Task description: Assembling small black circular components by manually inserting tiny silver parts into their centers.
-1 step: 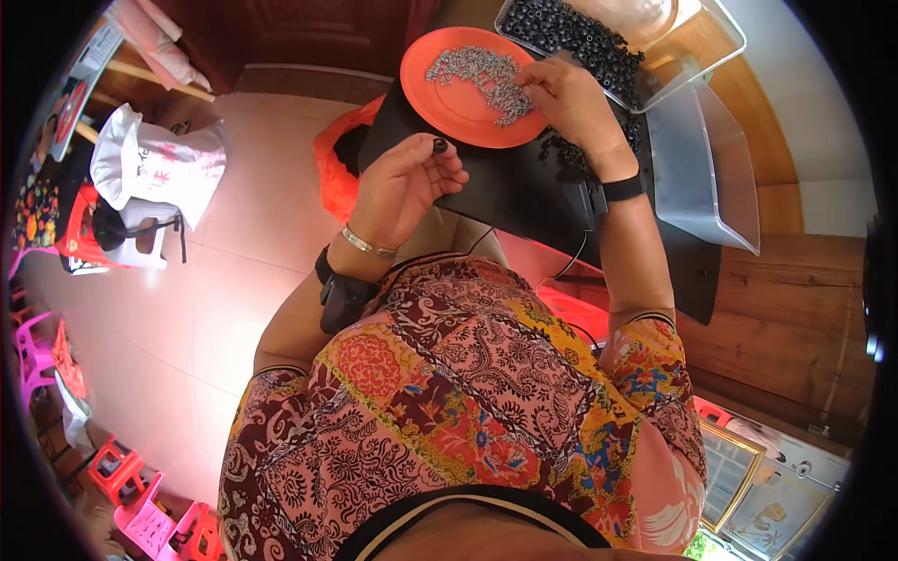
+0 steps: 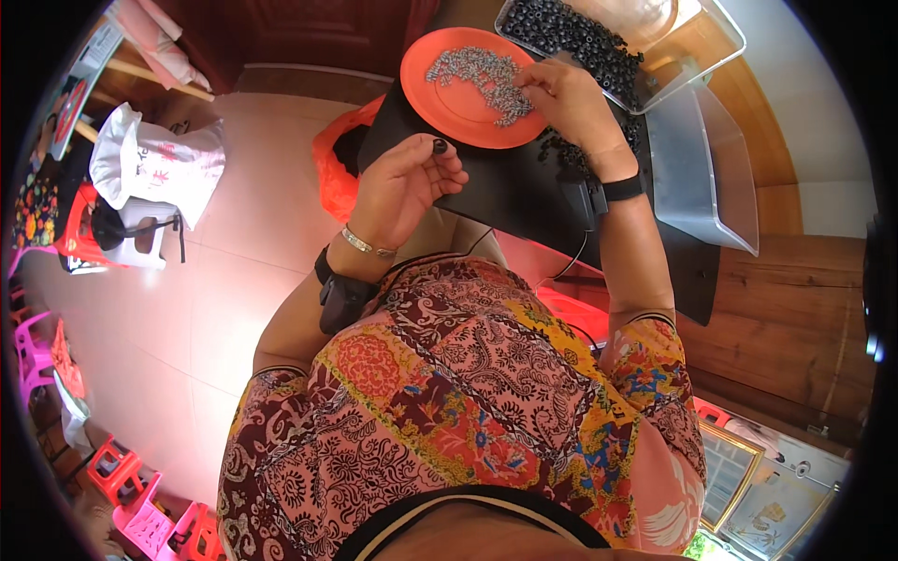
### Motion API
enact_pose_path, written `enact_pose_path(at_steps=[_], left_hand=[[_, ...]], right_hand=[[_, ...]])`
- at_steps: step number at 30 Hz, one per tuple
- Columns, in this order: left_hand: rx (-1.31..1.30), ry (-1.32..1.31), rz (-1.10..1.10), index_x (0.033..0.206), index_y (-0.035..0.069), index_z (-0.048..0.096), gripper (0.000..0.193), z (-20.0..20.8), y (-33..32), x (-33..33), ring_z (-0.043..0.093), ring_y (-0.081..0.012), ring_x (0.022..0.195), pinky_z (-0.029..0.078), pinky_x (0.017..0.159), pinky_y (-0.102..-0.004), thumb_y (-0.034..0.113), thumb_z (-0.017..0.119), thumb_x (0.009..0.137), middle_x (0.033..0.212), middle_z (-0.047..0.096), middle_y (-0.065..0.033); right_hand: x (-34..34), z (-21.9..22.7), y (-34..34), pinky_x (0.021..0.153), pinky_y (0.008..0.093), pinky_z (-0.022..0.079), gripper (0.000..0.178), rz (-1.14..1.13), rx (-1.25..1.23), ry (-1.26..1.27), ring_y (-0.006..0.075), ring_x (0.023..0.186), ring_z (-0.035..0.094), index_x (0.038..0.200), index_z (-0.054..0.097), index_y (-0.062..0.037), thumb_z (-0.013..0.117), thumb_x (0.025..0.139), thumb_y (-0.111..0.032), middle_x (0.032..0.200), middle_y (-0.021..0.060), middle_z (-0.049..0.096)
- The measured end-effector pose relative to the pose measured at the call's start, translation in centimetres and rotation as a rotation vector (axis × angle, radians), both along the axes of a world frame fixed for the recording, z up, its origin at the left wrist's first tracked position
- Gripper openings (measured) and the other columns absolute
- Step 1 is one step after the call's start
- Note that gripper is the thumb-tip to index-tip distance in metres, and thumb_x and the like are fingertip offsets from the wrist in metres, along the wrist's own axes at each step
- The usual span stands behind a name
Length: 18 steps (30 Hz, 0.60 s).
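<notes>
In my left hand (image 2: 412,178) a small round black part (image 2: 440,146) is held between thumb and forefinger, the other fingers loosely curled. The hand is above the near left edge of the black table (image 2: 514,192), just below an orange plate (image 2: 430,112). Small silver metal pieces that look like screws (image 2: 477,75) are spread over that plate. My right hand (image 2: 571,103) reaches over the plate's right rim, its thumb and forefinger pinched together at the silver pieces. Whatever is between those fingertips is too small to make out.
A clear tray of black round parts (image 2: 571,37) stands behind my right hand; more loose black parts (image 2: 561,154) lie beneath it. An empty-looking translucent bin (image 2: 702,168) is at the right. An orange-red bag (image 2: 337,154) hangs left of the table. A white sack (image 2: 159,159) sits further left.
</notes>
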<state>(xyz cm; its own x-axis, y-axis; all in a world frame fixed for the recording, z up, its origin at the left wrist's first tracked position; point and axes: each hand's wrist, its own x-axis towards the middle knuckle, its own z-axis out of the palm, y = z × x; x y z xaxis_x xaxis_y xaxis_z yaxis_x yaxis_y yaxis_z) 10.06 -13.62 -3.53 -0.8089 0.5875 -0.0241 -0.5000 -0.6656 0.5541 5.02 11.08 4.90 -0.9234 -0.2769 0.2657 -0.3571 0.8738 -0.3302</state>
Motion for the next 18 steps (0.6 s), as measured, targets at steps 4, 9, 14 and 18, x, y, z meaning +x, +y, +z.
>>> enact_pose_path(at_steps=[4,9,14,18], left_hand=[[-0.009,0.005,0.006,0.097,0.003,0.056,0.020,0.1,0.1,0.0,0.062,-0.0236,0.088,0.048,0.081,-0.0351,0.021,0.047,0.096,0.092,0.062,-0.0098],[-0.004,-0.007,0.007,0.096,0.003,0.056,0.019,0.1,0.0,0.0,0.062,-0.0239,0.088,0.049,0.081,-0.0352,0.020,0.047,0.096,0.092,0.063,-0.0100],[-0.004,0.009,-0.006,0.097,0.003,0.055,0.022,0.0,-0.5,0.0,0.061,-0.0251,0.091,0.048,0.085,-0.0361,0.021,0.044,0.097,0.096,0.060,-0.0113],[-0.017,0.012,-0.004,0.097,0.002,0.055,0.022,0.1,-0.9,-0.1,0.061,-0.0253,0.091,0.048,0.084,-0.0361,0.021,0.044,0.097,0.096,0.060,-0.0113]], right_hand=[[-0.5,-0.1,-1.1,0.071,0.0335,0.050,0.016,0.020,-0.012,-0.071,0.0282,0.076,0.063,0.095,0.068,-0.0061,0.064,0.080,-0.009,0.090,0.0115,0.065],[-1.4,-1.5,-2.8,0.071,0.0394,0.051,0.015,0.272,0.254,0.120,0.0310,0.081,0.062,0.088,0.065,-0.0067,0.065,0.073,-0.006,0.086,0.0110,0.062],[-2.3,-2.4,-3.1,0.072,0.0407,0.051,0.013,0.272,0.374,0.128,0.0323,0.082,0.062,0.084,0.062,-0.0041,0.065,0.072,-0.004,0.085,0.0123,0.061],[-2.6,-2.6,-3.5,0.072,0.0402,0.051,0.011,0.264,0.441,0.139,0.0334,0.083,0.062,0.082,0.060,-0.0025,0.065,0.072,-0.003,0.086,0.0134,0.060]])
